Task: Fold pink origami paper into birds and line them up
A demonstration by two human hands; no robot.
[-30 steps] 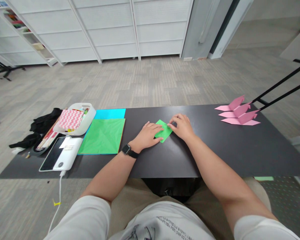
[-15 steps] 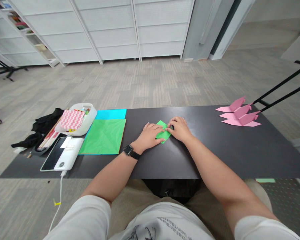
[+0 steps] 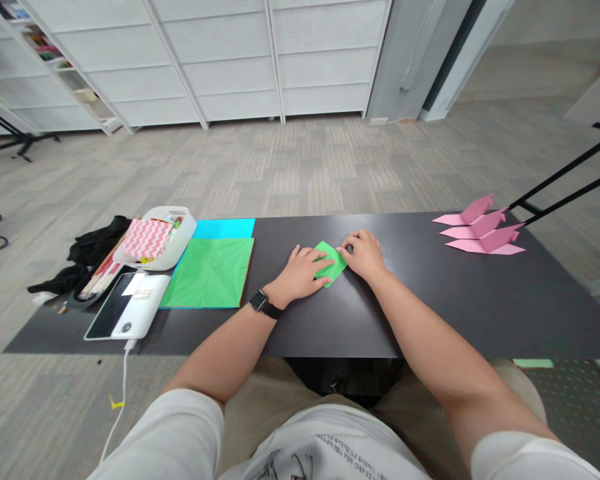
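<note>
A small folded piece of green paper [image 3: 335, 265] lies on the dark table in front of me, one corner pointing right. My left hand [image 3: 303, 272] rests over its left side, fingers spread and lying on the paper, with a black watch on that wrist. At the right corner of the paper, my right hand [image 3: 364, 257] has thumb and fingertips pinched together on the edge. The fingers hide part of that corner.
Large green sheets [image 3: 210, 273] lie over a blue sheet [image 3: 225, 229] at left. Beyond them are a white basket [image 3: 183, 233], a white power bank [image 3: 147, 303], a phone [image 3: 109, 313] and black cloth [image 3: 100, 241]. Three pink paper birds [image 3: 485, 243] stand at far right.
My right fingertips have shifted from the middle of the green paper to its right corner, and more of its surface shows. My left hand stays in place on it.
</note>
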